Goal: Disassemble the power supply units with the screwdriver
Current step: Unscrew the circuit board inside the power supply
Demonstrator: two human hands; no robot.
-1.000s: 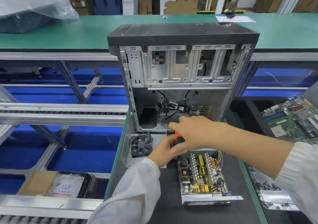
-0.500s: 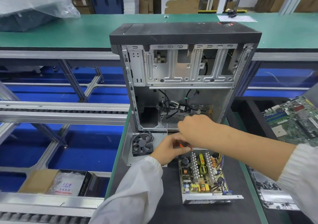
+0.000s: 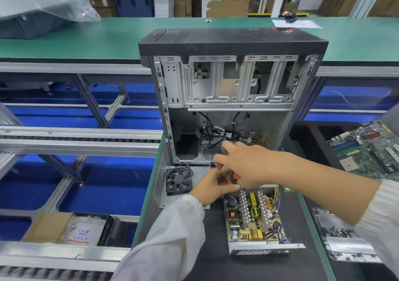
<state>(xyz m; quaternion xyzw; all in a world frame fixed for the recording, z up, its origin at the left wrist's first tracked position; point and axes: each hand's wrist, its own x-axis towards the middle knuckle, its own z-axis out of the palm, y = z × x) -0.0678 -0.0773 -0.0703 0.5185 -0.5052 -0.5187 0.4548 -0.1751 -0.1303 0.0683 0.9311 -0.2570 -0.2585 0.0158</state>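
The opened power supply unit (image 3: 254,218) lies on the dark mat (image 3: 207,248) in front of me, its circuit board bare and its vented end facing me. At its far edge my right hand (image 3: 244,166) curls around the orange-and-black screwdriver (image 3: 233,178); the tip is hidden, so I can't tell just where it seats. My left hand (image 3: 212,186) sits just beside it, fingers bent toward the handle, and it looks like a pinch, though the view is poor. Left of the unit lies a metal cover with a black fan (image 3: 178,180). Behind stands an empty computer case (image 3: 233,90). A motherboard (image 3: 371,149) sits to my right.
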